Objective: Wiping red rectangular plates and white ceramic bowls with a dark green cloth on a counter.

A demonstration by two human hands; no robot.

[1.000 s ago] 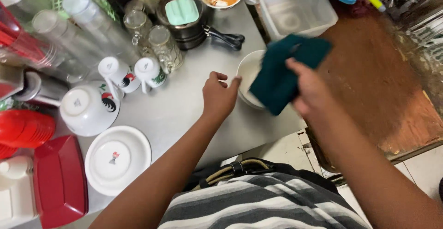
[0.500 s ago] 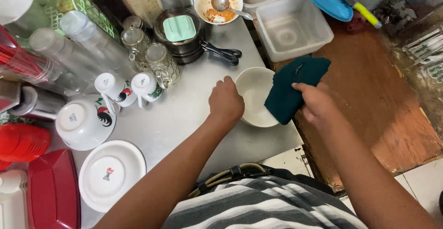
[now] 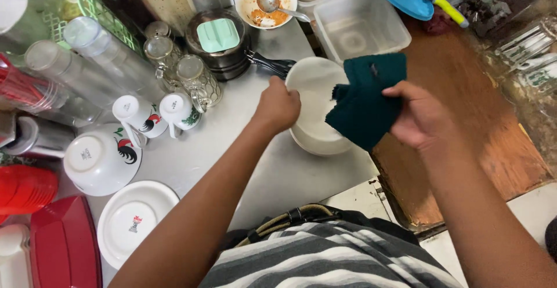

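Our left hand (image 3: pixel 278 107) has moved to clamp the white bowl's (image 3: pixel 316 105) rim, steadying it; our right hand (image 3: pixel 420 117) pinches the dark green cloth (image 3: pixel 365 99) over it.

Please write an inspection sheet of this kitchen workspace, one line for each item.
Surface: grey metal counter, beside a brown wooden board.
Job's things: white round bowl; dark green cloth.
Clutter: upturned white rooster cups, clear glass mugs, white saucer, dirty bowl with spoon, clear plastic tub.
Grippers: left hand grips the bowl rim; right hand holds the cloth.
Cables: nothing seen.
Surroundings: red plastic containers at left.
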